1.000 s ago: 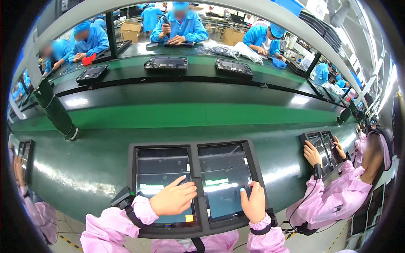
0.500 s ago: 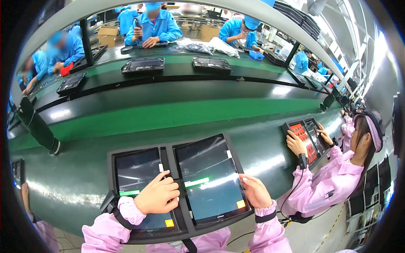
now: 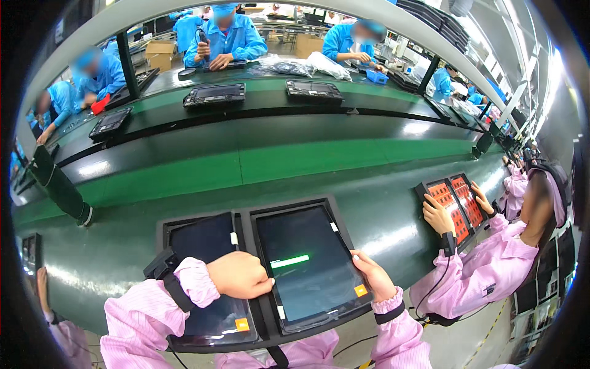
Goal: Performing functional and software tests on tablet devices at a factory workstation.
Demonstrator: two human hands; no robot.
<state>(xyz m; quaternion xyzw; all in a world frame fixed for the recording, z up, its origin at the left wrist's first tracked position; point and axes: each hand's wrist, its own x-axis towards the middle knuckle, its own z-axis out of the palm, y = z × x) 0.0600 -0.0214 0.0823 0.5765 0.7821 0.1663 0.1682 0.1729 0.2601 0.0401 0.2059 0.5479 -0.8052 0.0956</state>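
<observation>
A black two-bay tray (image 3: 332,205) rests at the near edge of the green bench, holding two tablets with dark screens. The right tablet (image 3: 301,240) lies in its bay and shows a green bar; an orange sticker is on its lower corner. My left hand (image 3: 238,275) reaches across the left tablet (image 3: 200,237). Its fingers are curled, with the tips against the left edge of the right tablet, and what they pinch, if anything, is hidden. Around the tray's right rim, beside the right tablet, my right hand (image 3: 375,275) is closed, thumb on top.
To the right a co-worker in pink holds a black tray with red-orange inserts (image 3: 458,206). A dark green post (image 3: 58,184) stands at the left. Beyond the green strip, several black devices (image 3: 214,94) lie on the far bench before people in blue.
My left hand has moved from pointing over the left tablet to the right tablet's edge, fingers now curled. The right tablet lies flatter in its bay. The co-worker's tray now shows inserts in both halves.
</observation>
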